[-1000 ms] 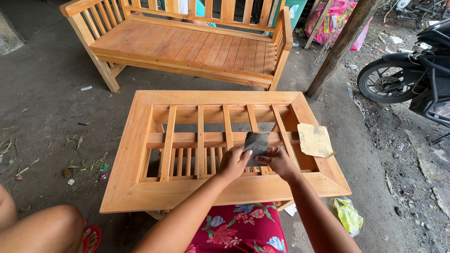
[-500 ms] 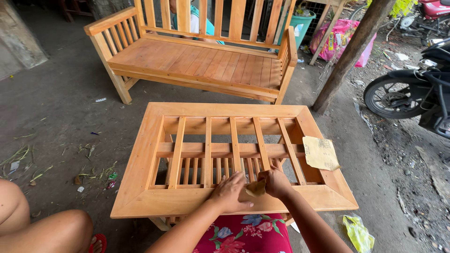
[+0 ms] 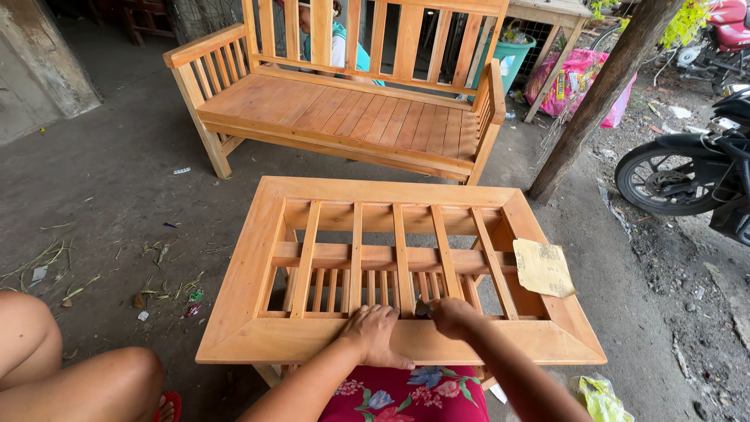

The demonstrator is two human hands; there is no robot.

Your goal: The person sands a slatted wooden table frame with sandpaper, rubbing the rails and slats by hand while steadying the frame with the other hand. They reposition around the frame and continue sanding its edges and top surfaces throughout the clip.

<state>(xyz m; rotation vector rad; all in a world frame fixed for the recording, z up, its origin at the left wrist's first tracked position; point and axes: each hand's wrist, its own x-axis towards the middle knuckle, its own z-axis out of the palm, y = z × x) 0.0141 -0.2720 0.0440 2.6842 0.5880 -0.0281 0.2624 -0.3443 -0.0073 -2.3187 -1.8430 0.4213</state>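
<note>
Wooden counter (image 3: 258, 266): slatted top, nearer than a second ago.
Left hand (image 3: 375, 334): now flat on the near rail — grip open.
Right hand (image 3: 455, 315): fist beside it; grip closed on dark scrap (image 3: 423, 309), mostly hidden.
Sandpaper sheet (image 3: 543, 268): unmoved — right rail.

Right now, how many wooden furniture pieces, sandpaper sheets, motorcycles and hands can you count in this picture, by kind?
Wooden furniture: 2, the slatted table frame and the bench
Loose sandpaper sheets: 1, the sheet on the frame's right edge
Motorcycles: 2, a black one and a red one
Hands: 2, left hand and right hand
Total: 7
</note>
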